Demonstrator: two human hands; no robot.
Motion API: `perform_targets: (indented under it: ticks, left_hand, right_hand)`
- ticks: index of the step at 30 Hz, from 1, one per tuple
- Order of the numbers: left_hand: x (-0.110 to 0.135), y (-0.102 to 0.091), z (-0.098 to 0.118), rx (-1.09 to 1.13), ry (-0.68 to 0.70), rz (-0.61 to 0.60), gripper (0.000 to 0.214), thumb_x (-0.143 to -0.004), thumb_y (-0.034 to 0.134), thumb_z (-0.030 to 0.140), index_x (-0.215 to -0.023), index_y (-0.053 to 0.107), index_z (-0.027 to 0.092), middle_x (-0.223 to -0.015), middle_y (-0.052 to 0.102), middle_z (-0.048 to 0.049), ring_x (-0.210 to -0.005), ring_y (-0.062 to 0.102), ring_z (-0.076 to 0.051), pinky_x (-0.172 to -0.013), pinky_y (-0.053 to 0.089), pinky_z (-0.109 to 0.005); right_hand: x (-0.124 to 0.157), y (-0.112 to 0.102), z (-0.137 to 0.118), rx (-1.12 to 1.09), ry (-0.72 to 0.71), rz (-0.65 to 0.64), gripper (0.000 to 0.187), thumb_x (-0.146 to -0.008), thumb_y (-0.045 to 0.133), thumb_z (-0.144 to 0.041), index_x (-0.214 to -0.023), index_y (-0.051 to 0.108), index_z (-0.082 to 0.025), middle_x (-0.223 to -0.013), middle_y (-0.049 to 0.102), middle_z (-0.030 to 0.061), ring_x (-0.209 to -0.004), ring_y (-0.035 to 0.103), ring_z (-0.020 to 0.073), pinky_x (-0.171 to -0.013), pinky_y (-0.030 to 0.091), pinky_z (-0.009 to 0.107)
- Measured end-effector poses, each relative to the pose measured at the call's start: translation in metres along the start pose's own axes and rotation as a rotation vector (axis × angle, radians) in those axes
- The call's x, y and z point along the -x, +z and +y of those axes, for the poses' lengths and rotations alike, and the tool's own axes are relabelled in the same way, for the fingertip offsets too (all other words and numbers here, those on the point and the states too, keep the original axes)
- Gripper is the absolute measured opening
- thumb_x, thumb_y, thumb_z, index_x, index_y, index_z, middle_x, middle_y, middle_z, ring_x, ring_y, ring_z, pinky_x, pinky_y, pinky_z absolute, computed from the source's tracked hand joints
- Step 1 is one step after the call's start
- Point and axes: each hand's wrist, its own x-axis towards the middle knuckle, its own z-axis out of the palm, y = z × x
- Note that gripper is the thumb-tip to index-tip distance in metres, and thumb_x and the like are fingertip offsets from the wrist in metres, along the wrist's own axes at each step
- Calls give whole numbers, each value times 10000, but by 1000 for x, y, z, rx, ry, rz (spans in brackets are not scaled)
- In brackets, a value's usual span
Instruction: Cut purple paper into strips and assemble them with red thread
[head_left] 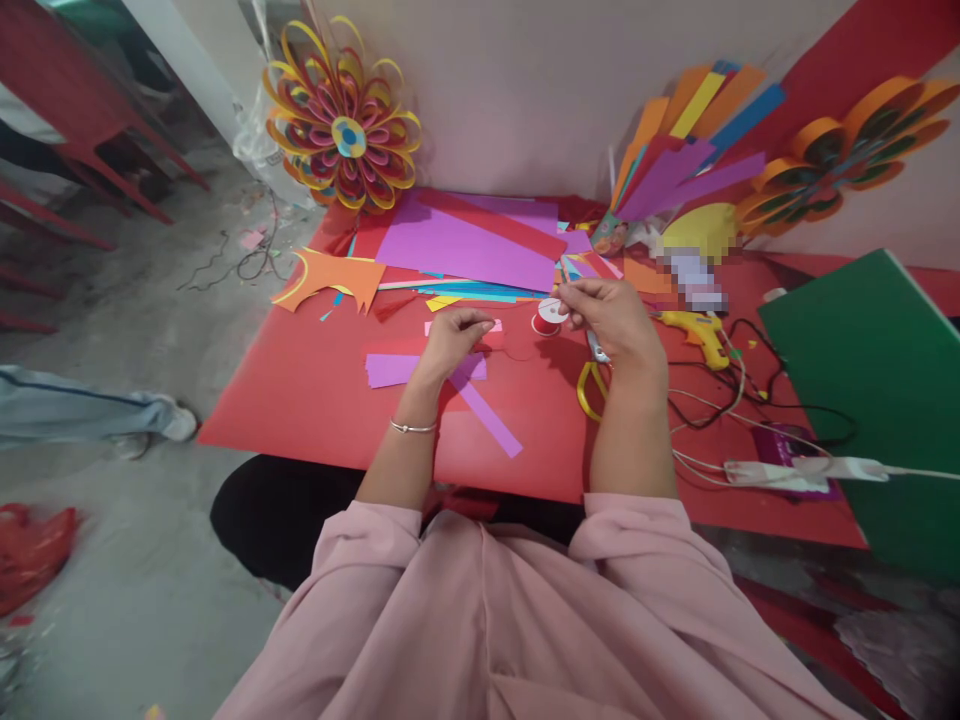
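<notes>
My left hand (453, 343) is pinched closed above the purple paper strips (394, 370), with a fine thread (517, 357) trailing near its fingertips. Thumb and forefinger of my right hand (600, 312) press together on thread too; any needle there is too small to make out. Just left of the right fingers stands a white spool of red thread (549, 318). One long purple strip (491, 420) slants toward the table's front edge. Yellow-handled scissors (592, 390) lie partly hidden beneath my right wrist.
A red-covered table (300, 390) holds purple sheets (480, 240), an orange cut-out (334, 280), a yellow glue gun (697, 335), cables and a power strip (806, 470). Paper flowers (349, 135) lean at the wall. A green board (870, 390) covers the right side. A person's leg (82, 400) shows left.
</notes>
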Motion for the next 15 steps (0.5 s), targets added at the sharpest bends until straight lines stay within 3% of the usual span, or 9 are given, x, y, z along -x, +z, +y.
perform_targets:
  ticks: [4,8,12,15]
  left_hand:
    - [-3,-7,-3,-122,78,121,73,-804,706,190,-761,756,159,-697,666,2,-654,552,-113,-656,446,-262]
    - [-7,-9,-8,-218,99,131,82,-802,695,189,-760,760,163,-734,706,-14,-711,593,-139,-708,463,-281]
    - [-9,-4,-15,-276,111,54,100,-797,690,234,-752,759,177,-734,702,-14,-733,609,-162,-715,484,-296]
    - [-7,0,-16,-305,132,-30,124,-798,680,255,-736,752,175,-701,673,-8,-699,585,-156,-671,465,-291]
  right_hand:
    - [-4,-13,5,-60,-13,110,373,-786,885,-546,-804,754,-197,-729,706,10,-574,589,89,-475,476,188]
    - [-8,-16,5,-243,-6,196,400,-739,903,-580,-824,720,-234,-910,766,22,-810,710,143,-525,513,186]
    - [-10,-4,2,-490,-44,61,403,-766,856,-623,-876,684,-276,-1143,784,10,-1079,731,194,-689,604,260]
    - [-14,10,0,-492,-117,43,380,-848,774,-656,-876,646,-299,-1010,773,-1,-1089,737,201,-737,612,303]
